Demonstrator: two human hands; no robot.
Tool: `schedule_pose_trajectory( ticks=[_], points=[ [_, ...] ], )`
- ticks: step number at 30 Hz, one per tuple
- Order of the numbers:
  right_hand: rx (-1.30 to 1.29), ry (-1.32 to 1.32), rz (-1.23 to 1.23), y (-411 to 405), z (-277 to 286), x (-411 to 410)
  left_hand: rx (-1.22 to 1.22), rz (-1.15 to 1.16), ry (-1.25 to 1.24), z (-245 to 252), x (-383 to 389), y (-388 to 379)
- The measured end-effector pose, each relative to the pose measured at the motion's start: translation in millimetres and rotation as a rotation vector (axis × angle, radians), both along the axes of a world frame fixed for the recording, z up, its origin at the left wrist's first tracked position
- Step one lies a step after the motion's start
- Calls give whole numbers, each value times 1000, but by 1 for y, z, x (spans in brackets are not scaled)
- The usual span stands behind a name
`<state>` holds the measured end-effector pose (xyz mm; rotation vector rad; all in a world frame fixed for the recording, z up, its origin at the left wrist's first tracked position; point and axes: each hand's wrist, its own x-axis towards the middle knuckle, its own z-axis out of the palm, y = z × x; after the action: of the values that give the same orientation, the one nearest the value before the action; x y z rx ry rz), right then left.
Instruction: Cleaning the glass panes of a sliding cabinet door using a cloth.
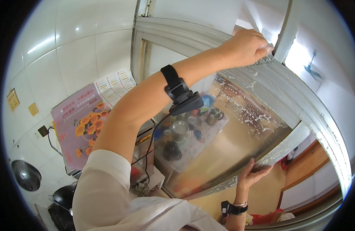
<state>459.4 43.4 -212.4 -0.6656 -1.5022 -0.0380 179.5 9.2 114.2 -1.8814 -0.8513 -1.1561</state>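
Note:
My left hand is raised to the upper metal rail of a glazed door frame. Its fingers are closed on a silvery mesh scourer, partly hidden under the hand and pressed to the rail. Below it, white suds streak the glass door panel and its metal frame. My right hand grips the panel's side stile, thumb on the near side and fingers along the edge. A black strap with a small device circles my left forearm, trailing a cable.
Through the glass shows a table with bowls and a metal jug. A flowered printed board leans by the tiled wall. Woks are at lower left. Beyond the opening are a wooden door and red bags.

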Motion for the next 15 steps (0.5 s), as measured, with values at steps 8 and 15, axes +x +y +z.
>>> schedule_pose_trajectory(
  ticks=[8,15],
  points=[
    [38,-63,-83,3,-6,2,83,-29,101,4,-34,5],
    [-48,-26,-57,-2,-7,1,112,89,82,-1,-105,-10]
  ],
)
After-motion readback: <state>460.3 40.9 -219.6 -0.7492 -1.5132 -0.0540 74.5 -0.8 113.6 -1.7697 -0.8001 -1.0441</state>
